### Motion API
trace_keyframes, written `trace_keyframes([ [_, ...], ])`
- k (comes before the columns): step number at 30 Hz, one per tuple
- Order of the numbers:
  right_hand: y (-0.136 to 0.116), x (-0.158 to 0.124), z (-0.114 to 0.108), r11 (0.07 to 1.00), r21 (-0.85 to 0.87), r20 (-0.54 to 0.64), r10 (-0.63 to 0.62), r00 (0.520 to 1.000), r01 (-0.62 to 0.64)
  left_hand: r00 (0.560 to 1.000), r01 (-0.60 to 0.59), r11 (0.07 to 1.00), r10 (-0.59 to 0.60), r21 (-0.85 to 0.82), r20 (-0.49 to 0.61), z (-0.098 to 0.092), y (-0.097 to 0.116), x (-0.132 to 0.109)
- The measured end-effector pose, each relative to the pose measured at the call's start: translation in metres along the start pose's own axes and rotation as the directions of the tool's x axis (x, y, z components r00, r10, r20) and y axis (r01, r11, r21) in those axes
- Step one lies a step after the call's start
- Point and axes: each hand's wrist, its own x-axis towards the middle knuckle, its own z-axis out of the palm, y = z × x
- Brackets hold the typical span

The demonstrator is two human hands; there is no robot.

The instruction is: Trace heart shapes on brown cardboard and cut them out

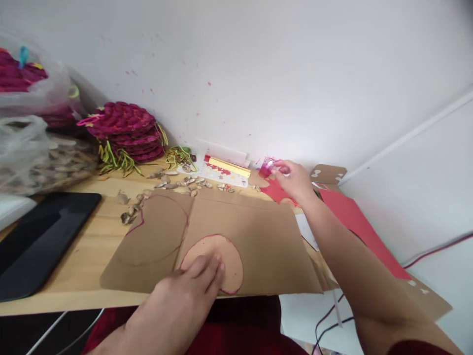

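Observation:
My left hand (192, 296) lies flat with fingers outstretched on a peach-coloured round paper cutout (233, 268), pressing it on a brown cardboard sheet (266, 236). A magenta line runs along part of the cutout's edge. To the left, larger curved outlines are drawn on the cardboard. Reaching toward the wall, my right hand (295, 180) has thumb and fingers pinched together beside a small pink container (264, 171). Something whitish shows at the fingertips, too small to name. Red paper (275, 190) lies beneath that hand.
Shells (185, 185) line the cardboard's back edge. A stack of magenta braided pieces (123, 125) and plastic bags (40, 158) stand at left, behind a black tablet-like slab (48, 236). Red sheets (362, 222) lie at right. Cables (328, 320) hang below the table edge.

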Motion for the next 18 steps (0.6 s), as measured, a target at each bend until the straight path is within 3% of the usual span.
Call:
trace_keyframes([
  [2, 0.007, 0.034, 0.008, 0.989, -0.138, 0.027, 0.064, 0.998, -0.06, 1.0, -0.001, 1.0, 0.001, -0.007, -0.002, 0.001, 0.001, 0.001],
  [6, 0.015, 0.069, 0.026, 0.978, -0.193, 0.09, 0.102, 0.991, -0.083, 0.999, -0.023, 1.0, 0.023, -0.001, -0.033, 0.004, 0.002, 0.001],
  [18, 0.019, 0.085, 0.045, 0.959, -0.261, 0.045, 0.13, 0.99, -0.114, 1.0, 0.0, 0.998, -0.002, -0.059, -0.031, 0.006, -0.006, 0.004],
])
